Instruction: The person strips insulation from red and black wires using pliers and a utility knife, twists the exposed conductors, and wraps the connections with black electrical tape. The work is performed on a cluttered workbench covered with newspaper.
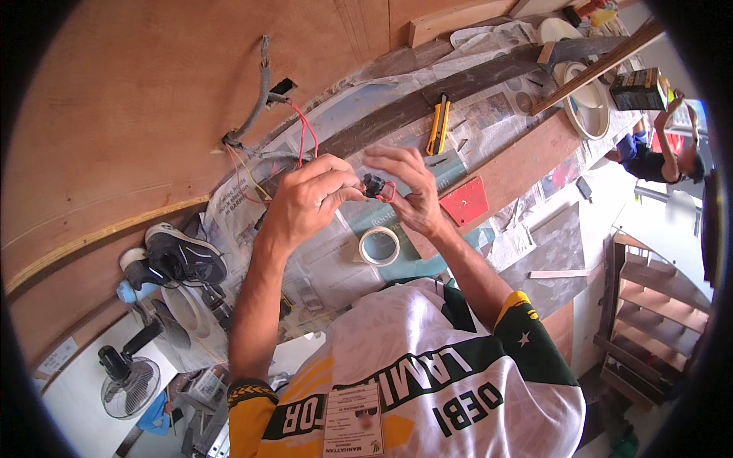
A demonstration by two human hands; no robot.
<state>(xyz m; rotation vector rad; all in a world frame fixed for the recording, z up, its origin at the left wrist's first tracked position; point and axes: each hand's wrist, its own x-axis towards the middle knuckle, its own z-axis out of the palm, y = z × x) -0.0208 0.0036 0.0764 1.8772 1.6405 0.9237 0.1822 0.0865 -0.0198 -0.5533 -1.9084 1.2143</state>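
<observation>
A small black electrical fitting with red wire looped at its side sits between my hands. My left hand is closed, its thumb and forefinger pinching the fitting's left side. My right hand is beside it, fingers spread and slightly blurred, the thumb close to the red wire loop. Red wires run down behind my left hand from a grey conduit at a cut hole in the wooden panel. Thinner yellow and red wires hang at the conduit's lower end.
Newspaper covers the work surface. A tape roll, a red square plate, a yellow utility knife and a wooden board lie around. Shoes and a fan are at left. Another person holds a box far right.
</observation>
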